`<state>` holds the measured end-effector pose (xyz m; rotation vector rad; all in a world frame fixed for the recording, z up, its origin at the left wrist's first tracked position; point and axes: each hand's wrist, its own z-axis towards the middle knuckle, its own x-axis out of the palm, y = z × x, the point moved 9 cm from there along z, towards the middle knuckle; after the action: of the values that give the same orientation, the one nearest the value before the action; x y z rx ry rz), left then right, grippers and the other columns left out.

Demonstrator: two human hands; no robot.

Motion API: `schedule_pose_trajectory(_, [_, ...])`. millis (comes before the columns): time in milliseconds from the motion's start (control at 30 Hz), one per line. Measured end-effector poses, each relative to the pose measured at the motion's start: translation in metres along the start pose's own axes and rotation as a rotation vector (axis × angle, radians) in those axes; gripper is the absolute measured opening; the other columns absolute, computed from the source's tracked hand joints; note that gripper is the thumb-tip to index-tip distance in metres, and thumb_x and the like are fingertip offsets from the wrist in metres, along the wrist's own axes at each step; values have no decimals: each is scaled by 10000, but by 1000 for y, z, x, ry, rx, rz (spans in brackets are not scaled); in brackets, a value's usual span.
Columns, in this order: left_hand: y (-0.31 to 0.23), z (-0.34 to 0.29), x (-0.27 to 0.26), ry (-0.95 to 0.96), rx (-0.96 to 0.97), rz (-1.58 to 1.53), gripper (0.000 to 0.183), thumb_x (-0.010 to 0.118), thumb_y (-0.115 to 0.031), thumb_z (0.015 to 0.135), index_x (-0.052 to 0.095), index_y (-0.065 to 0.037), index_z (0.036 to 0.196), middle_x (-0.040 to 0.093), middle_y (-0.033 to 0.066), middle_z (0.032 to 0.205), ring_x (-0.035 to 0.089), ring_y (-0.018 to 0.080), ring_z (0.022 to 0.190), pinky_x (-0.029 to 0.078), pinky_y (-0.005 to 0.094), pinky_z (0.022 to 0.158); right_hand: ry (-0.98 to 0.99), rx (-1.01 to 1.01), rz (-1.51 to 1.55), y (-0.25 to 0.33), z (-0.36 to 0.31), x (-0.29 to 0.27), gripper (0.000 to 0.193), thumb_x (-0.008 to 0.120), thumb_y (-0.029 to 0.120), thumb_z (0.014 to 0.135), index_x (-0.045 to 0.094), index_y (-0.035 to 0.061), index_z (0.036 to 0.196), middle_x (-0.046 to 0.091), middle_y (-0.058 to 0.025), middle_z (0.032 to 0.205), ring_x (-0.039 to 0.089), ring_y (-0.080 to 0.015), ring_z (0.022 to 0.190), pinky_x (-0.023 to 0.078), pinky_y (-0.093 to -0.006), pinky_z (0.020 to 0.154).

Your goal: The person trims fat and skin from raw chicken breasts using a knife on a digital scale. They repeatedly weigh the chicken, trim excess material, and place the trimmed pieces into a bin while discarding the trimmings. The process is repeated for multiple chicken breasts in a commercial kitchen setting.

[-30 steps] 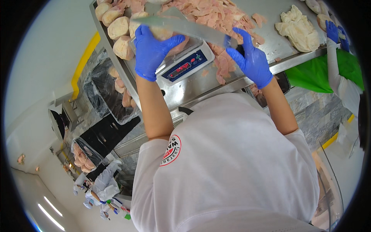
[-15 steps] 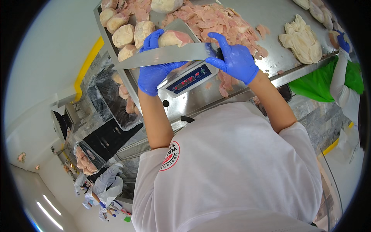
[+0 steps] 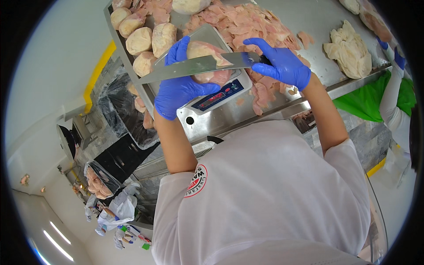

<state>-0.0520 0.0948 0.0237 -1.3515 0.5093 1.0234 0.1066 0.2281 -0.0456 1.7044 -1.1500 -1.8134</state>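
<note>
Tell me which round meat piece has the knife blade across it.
The pink-and-cream piece in the left hand, over the scale; the knife spans none of the pale pieces left of it.

The knife (image 3: 194, 68) hides part of the left hand (image 3: 179, 92) and meat piece (image 3: 201, 49) behind it, and the top edge crops the table (image 3: 304, 20).

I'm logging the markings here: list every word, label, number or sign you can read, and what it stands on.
Shirt: a round red, black and white badge with lettering; wording not copied here.
Scale: red digits on the display, too blurred to read.
Scale buttons: signs too small to read.
Knife: none that can be made out.
</note>
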Motion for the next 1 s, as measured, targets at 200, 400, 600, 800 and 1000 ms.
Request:
schedule_pose_trajectory(200, [4, 2, 19, 141, -132, -572, 1136, 951, -384, 473, 391, -32, 1397, 510, 157, 1322, 471, 364, 1253, 384, 428, 1081, -39, -23, -11, 34, 52, 18, 613, 553, 517, 926, 393, 185, 1415, 674, -200, 941, 651, -384, 873, 502, -426, 773])
schedule_pose_trajectory(400, [12, -24, 11, 10, -241, -203, 1277, 943, -393, 496, 249, 0, 1493, 315, 197, 1502, 288, 327, 1415, 264, 428, 1158, -240, 14, 303, 25, 45, 19, 600, 562, 479, 944, 368, 190, 1433, 675, -198, 894, 676, -337, 881, 504, -418, 773])
schedule_pose_trajectory(600, [-12, -13, 28, 65, -204, -145, 1302, 931, -440, 480, 241, 41, 1474, 370, 255, 1420, 375, 403, 1302, 317, 479, 1091, -291, 82, 377, 15, 21, 40, 697, 529, 596, 914, 325, 187, 1441, 674, -232, 932, 661, -414, 900, 509, -466, 773])
schedule_pose_trajectory(800, [-3, -9, 34, 46, -377, -262, 1223, 939, -446, 506, 308, 39, 1435, 412, 235, 1384, 440, 387, 1252, 380, 474, 1051, -251, 94, 276, 18, -20, 34, 710, 573, 551, 909, 316, 145, 1433, 676, -177, 794, 670, -376, 741, 513, -438, 650])
schedule_pose_trajectory(1000, [-13, -13, 25, -31, -231, -38, 1224, 954, -429, 495, 315, 47, 1424, 418, 235, 1369, 460, 381, 1241, 425, 447, 1034, -166, 174, 416, -18, -80, 59, 688, 592, 505, 909, 320, 146, 1429, 686, -153, 808, 664, -366, 715, 511, -425, 629])
